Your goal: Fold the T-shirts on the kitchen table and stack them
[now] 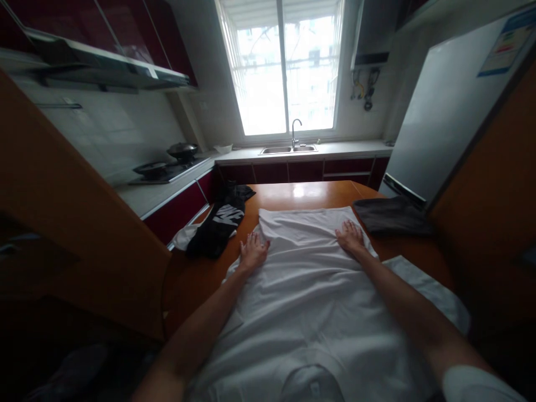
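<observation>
Shirt (pixel 310 290), white and creased, lies before us on the orange-brown table (pixel 301 192), its round collar (pixel 312 385) towards us and its straight far edge (pixel 307 210) towards the window (pixel 288 72). We rest our left hand (pixel 253 252) on the left side of the cloth, near that far edge, and our right hand (pixel 350 237) on the right side, a little higher in view. The fingers of both hands are released, stretched out and laid flat on the fabric, with the left thumb pointing inwards. Shallow folds run across the shirt between our hands and below them. Beyond our right forearm (pixel 389 285) we see a pale flap of cloth (pixel 429 290) spread over the table, though we cannot tell whether it is a sleeve or a separate piece. To the left, apart from our left hand, a black garment (pixel 221 220) with light lettering lies bunched, partly over a white cloth (pixel 184 237). To the right, near our right hand, sits a folded dark grey cloth (pixel 391 216). Past the table we make out a sink (pixel 277 150) with a curved tap (pixel 293 131) under the window, two dark pans at the stove (pixel 173 172) on the left, and a pale refrigerator (pixel 448 106) on the right
</observation>
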Demonstrator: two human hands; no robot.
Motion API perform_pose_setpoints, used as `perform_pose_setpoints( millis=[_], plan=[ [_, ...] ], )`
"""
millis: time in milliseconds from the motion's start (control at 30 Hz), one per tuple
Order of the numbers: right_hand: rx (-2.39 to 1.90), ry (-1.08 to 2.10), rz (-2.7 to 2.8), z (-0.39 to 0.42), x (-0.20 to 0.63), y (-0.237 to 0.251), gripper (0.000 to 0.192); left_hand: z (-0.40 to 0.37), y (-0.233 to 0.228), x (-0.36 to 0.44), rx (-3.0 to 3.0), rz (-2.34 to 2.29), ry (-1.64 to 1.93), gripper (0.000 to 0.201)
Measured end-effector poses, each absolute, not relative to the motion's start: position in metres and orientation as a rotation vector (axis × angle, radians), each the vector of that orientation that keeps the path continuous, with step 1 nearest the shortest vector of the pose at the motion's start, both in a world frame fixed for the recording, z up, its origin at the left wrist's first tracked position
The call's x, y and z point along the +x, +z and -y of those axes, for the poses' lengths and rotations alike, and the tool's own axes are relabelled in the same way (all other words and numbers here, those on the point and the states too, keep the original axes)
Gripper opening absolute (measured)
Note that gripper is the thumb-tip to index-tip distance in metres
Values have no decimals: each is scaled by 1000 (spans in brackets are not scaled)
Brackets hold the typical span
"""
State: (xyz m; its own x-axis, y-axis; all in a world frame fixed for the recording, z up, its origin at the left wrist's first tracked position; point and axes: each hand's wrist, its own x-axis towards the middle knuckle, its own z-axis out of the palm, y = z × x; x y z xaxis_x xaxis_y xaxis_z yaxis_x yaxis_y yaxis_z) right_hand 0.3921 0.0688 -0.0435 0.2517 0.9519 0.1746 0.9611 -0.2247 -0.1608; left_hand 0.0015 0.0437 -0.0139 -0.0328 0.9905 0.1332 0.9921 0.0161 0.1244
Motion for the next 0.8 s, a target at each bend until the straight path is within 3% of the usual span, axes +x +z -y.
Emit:
perform_pose_setpoints(
  millis=[167, 400, 800],
  plan=[
    [-2287, -63, 1788, -62, 393, -44, 64, -38, -15, -15, -2046, 2374, -210, 78],
    [-2322, -52, 1829, -61, 391, -39, 63, -79, -4, -12, -2349, 2008, -238, 58],
    [-2366, 156, 1869, -118, 390, -20, 71, -142, -14, -24, -2266, 2128, -151, 63]
  ],
)
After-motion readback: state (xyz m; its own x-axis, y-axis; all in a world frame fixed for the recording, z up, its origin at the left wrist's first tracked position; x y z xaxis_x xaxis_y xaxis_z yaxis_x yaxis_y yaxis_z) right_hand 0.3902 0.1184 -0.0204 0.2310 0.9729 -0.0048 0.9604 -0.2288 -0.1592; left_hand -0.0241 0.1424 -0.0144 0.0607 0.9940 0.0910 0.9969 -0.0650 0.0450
